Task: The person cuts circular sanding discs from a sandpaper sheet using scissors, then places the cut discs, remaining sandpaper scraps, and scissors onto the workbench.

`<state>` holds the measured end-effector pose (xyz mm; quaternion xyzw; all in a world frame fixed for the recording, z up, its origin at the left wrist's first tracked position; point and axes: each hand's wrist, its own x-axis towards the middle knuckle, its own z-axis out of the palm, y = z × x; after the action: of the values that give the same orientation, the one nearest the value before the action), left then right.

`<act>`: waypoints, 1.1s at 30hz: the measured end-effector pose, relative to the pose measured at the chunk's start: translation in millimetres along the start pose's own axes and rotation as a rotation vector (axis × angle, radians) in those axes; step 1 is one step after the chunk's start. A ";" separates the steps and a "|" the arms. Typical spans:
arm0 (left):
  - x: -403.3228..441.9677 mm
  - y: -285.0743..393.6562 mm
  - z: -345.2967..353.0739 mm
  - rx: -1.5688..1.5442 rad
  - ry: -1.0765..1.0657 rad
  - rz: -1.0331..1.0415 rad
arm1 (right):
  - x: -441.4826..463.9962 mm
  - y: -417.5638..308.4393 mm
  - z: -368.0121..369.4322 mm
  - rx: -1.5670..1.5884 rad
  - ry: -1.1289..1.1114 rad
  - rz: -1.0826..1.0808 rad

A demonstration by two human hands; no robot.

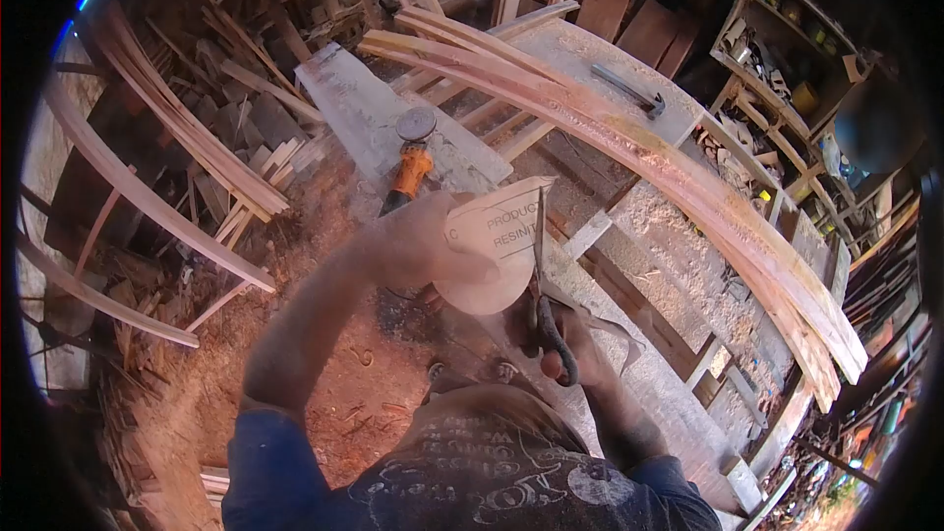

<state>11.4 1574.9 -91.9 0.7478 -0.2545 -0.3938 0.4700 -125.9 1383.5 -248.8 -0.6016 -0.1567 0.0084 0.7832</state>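
Note:
My left hand (425, 241) grips a piece of sandpaper (484, 275), its pale printed backing facing up and its lower edge rounded. In my right hand (575, 339) is a pair of scissors (546, 310), the dark handle loop in my fingers and the blades pointing up along the paper's right edge. How far apart the blades stand I cannot tell. A narrow curled strip (615, 329) hangs beside the right hand. Just beyond my left hand an orange and black angle grinder (411, 169) rests on a grey board, its round disc upward.
Long curved wooden pieces (629, 152) lie across the dusty workbench (649, 246). A metal clamp (629, 88) sits behind them. More curved strips (147, 192) and stacked offcuts (256, 128) stand at left. Cluttered shelves (777, 88) are at right. Sawdust covers the floor (334, 374).

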 end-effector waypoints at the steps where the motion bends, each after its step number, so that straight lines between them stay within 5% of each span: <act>1: 0.0 -1.3 -0.8 -0.008 0.000 -0.019 | -0.3 1.5 -1.4 0.005 -0.007 0.009; 7: 4.7 -12.8 -7.3 0.052 0.009 -0.019 | 0.4 -4.0 -0.7 0.049 -0.040 0.113; 10: 11.7 -29.4 -1.6 -0.097 0.009 0.159 | 2.5 -5.7 0.2 0.057 -0.012 0.104; 16: 17.9 -70.3 83.7 -0.940 0.437 0.415 | 4.4 -0.5 9.9 0.054 0.180 0.164; 19: 25.9 -64.3 104.6 -0.743 0.735 0.467 | 3.5 -4.7 14.5 0.047 0.176 0.261; 33: 16.8 -51.0 91.8 -0.481 0.720 0.431 | 4.0 -9.7 16.9 -0.160 0.116 0.100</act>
<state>-54.7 1538.0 -166.6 0.6369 -0.1265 -0.0513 0.7587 -128.1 1397.5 -234.9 -0.6687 -0.0811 0.0000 0.7391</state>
